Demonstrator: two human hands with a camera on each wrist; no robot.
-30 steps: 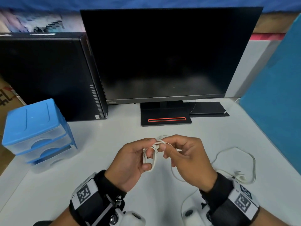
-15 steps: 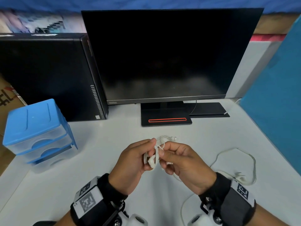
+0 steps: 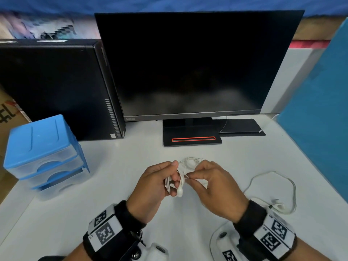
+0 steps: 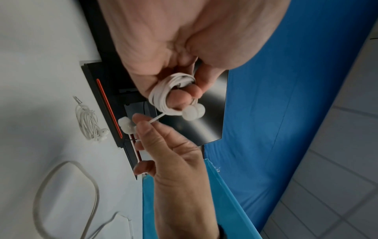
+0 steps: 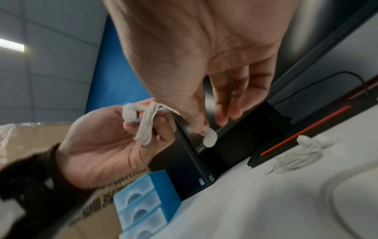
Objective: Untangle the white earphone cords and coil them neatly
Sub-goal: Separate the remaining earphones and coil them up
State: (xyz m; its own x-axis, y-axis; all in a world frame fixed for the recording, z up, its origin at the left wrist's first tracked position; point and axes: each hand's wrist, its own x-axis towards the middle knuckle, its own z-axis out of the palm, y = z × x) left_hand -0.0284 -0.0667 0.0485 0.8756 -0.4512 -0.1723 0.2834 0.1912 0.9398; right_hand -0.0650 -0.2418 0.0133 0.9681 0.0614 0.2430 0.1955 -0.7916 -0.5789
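The left hand (image 3: 154, 185) was curled round a small coil of white earphone cord (image 4: 167, 93), the loops wound about its fingers and one earbud (image 4: 193, 112) hanging just below the fingertips. The right hand (image 3: 212, 187), just beside it, pinched the last free tail of cord between thumb and forefinger, with the second earbud (image 5: 209, 137) dangling right at those fingertips; its other fingers hung loosely spread. Both hands were held above the white table (image 3: 113, 204).

The step in hand looked to be the finishing wrap: very little cord remained between the two hands. To do it well, the right hand would need to keep that short tail lightly taut and lead it round the waist of the coil, while the left held the loops firmly enough that none slipped off the fingers. Pulling too hard would likely drag the loops out of shape.

Beyond the fingertips, nearer the monitor base (image 3: 192, 136), another bundle of earphones (image 4: 88, 122) lay already coiled. Out past the right wrist a further cord (image 3: 271, 187) lay loose on the table, seemingly yet to be done.
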